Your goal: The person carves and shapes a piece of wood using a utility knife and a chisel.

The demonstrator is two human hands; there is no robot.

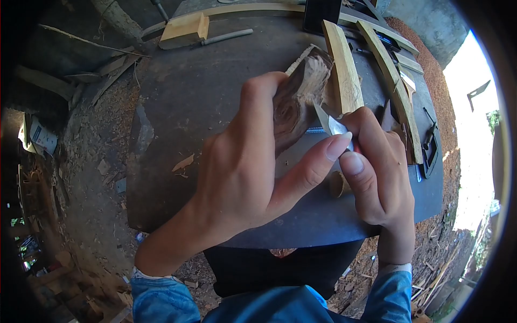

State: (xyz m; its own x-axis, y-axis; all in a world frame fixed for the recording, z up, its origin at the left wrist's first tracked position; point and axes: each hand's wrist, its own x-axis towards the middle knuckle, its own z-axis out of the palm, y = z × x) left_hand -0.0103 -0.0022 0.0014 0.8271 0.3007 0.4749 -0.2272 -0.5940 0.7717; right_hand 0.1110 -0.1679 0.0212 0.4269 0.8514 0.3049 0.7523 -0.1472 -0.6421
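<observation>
The left hand [237, 156] grips a dark brown, rough-grained block of wood [293, 110], the landmark for all positions below. Its fingers wrap the far side, apparently to keep the block steady; its thumb extends to the base of the blade, likely to brace it. The right hand [385, 172], right of the block, is closed around a knife with a pointed, silvery metal blade [335, 126]; only a trace of red handle shows. The blade tip points at the block's right edge; contact cannot be confirmed. The block is held above a dark, flat-topped table [226, 70], presumably for free access to its edge. A thin, light-brown wood chip [183, 162] lies to its left. Two long, pale wooden strips [343, 70] [396, 91] lie to its right. Beyond it, at far left, sits a pale, squared wooden block [184, 31] beside a slender grey rod [229, 36].
</observation>
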